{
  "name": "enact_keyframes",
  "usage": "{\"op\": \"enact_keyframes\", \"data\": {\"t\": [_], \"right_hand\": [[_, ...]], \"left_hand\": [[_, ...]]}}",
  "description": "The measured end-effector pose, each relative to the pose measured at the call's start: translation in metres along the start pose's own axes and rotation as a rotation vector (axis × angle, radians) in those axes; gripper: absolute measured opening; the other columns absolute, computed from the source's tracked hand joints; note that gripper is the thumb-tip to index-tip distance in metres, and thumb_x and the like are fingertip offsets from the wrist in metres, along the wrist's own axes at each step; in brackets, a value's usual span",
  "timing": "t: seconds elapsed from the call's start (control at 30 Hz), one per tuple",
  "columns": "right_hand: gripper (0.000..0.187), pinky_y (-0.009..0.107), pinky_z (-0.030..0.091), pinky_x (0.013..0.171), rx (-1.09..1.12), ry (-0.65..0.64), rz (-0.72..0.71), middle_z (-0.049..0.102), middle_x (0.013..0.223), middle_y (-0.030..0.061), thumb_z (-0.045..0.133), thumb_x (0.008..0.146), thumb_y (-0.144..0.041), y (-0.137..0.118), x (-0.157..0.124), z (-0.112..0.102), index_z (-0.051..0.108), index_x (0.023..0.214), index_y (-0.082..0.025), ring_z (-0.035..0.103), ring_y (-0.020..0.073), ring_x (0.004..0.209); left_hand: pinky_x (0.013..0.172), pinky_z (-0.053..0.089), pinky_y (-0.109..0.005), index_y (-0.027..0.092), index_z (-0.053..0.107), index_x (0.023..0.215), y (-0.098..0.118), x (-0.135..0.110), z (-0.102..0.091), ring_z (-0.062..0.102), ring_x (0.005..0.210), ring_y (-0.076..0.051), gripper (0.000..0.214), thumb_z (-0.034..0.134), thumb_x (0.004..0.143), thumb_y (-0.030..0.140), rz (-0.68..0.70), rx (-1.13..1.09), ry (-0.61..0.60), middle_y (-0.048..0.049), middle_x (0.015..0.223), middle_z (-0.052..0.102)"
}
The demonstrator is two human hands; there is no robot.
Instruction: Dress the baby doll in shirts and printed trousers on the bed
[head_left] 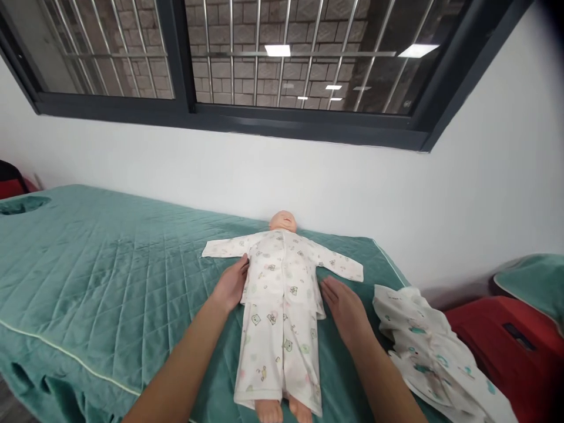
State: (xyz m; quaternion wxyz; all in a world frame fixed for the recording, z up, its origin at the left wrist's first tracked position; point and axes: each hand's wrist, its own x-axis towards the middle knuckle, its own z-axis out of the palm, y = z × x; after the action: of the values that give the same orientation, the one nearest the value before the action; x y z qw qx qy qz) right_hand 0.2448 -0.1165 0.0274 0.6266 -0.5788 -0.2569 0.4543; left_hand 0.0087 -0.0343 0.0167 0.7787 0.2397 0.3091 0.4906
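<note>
A baby doll [282,221] lies on its back, head toward the wall and bare feet toward me. It wears a white printed long-sleeved top [282,267] with both sleeves spread out sideways, and matching trousers [279,352]. My left hand [232,284] rests against the top's left edge below the sleeve, fingers stretched out, fingertips partly hidden by the cloth. On the other side, my right hand [346,306] lies flat beside the top's right edge with its fingers straight. Neither hand grips anything.
The doll lies on a green quilted cover [132,282] with a face hole at far left. To the right lie a crumpled white printed cloth [434,352] and a red bag [497,346]. A white wall [211,170] and a dark-framed window [299,126] stand behind.
</note>
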Motion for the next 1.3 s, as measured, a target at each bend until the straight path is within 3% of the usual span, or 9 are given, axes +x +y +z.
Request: {"op": "enact_keyframes", "data": {"t": [0.17,0.4,0.57,0.7,0.8,0.93,1.1,1.2,1.3], "right_hand": [[0.019,0.035,0.055,0.095,0.161,-0.105,0.133,0.074,0.102,0.0107,0.057,0.085,-0.022,-0.006,0.066,0.039,0.066,0.100,-0.014,0.067,0.0222,0.107],[0.030,0.038,0.058,0.088,0.268,-0.122,0.144,0.075,0.101,0.0097,0.063,0.080,-0.017,-0.004,0.081,0.052,0.065,0.109,-0.013,0.069,0.0251,0.101],[0.026,0.038,0.059,0.084,0.265,-0.127,0.127,0.076,0.098,0.0072,0.064,0.079,-0.021,0.000,0.092,0.050,0.068,0.104,-0.016,0.070,0.0254,0.098],[0.022,0.035,0.059,0.083,0.209,-0.130,0.046,0.073,0.098,0.0063,0.068,0.076,-0.025,0.009,0.086,0.031,0.067,0.097,-0.018,0.069,0.0230,0.093],[0.027,0.034,0.057,0.084,0.008,0.041,-0.045,0.069,0.099,0.0047,0.073,0.073,-0.031,0.011,0.073,0.016,0.063,0.095,-0.020,0.067,0.0208,0.091],[0.030,0.035,0.052,0.083,-0.426,0.311,-0.361,0.063,0.095,0.0031,0.069,0.076,-0.041,-0.005,0.057,0.022,0.058,0.096,-0.022,0.062,0.0203,0.090],[0.020,0.034,0.049,0.078,-0.582,0.035,-0.630,0.065,0.095,0.0034,0.057,0.085,-0.038,-0.037,0.075,0.071,0.060,0.098,-0.023,0.061,0.0192,0.089],[0.015,0.035,0.048,0.077,-0.639,-0.025,-0.675,0.065,0.090,0.0036,0.056,0.084,-0.033,-0.038,0.101,0.095,0.062,0.092,-0.022,0.060,0.0191,0.082],[0.015,0.036,0.047,0.080,-0.687,-0.061,-0.734,0.064,0.094,0.0052,0.052,0.086,-0.030,-0.027,0.113,0.103,0.063,0.091,-0.022,0.059,0.0200,0.086]], "left_hand": [[0.091,0.055,-0.036,0.009,0.064,0.116,0.000,0.028,0.006,0.069,0.100,-0.027,0.043,0.067,0.084,0.036,-0.102,-0.038,-0.025,-0.0159,0.109,0.072],[0.090,0.056,-0.037,0.007,0.066,0.107,0.009,0.056,0.014,0.070,0.095,-0.027,0.037,0.072,0.079,0.029,-0.060,-0.021,-0.056,-0.0169,0.106,0.072],[0.088,0.056,-0.037,0.012,0.067,0.097,0.006,0.056,0.009,0.069,0.095,-0.026,0.030,0.073,0.078,0.035,-0.036,0.014,-0.003,-0.0135,0.103,0.072],[0.092,0.053,-0.035,0.018,0.063,0.100,0.000,0.039,0.000,0.067,0.096,-0.020,0.028,0.072,0.079,0.034,0.330,0.177,0.342,-0.0067,0.104,0.068],[0.094,0.050,-0.033,0.022,0.060,0.107,0.006,0.034,0.006,0.063,0.100,-0.016,0.030,0.067,0.081,0.036,0.647,0.392,0.495,-0.0036,0.108,0.065],[0.093,0.049,-0.032,0.022,0.065,0.104,0.029,0.058,0.040,0.062,0.105,-0.018,0.022,0.059,0.086,0.034,0.731,0.741,0.349,-0.0046,0.112,0.067],[0.097,0.047,-0.035,0.018,0.070,0.100,0.039,0.107,0.074,0.064,0.103,-0.020,0.020,0.056,0.086,0.023,0.671,1.168,0.061,-0.0076,0.109,0.070],[0.102,0.043,-0.036,0.021,0.070,0.104,0.029,0.123,0.071,0.060,0.110,-0.020,0.025,0.049,0.091,0.022,0.810,1.353,-0.097,-0.0057,0.113,0.069],[0.106,0.040,-0.039,0.023,0.070,0.108,0.021,0.123,0.061,0.056,0.114,-0.021,0.029,0.044,0.094,0.025,0.842,1.424,-0.111,-0.0039,0.119,0.067]]}}
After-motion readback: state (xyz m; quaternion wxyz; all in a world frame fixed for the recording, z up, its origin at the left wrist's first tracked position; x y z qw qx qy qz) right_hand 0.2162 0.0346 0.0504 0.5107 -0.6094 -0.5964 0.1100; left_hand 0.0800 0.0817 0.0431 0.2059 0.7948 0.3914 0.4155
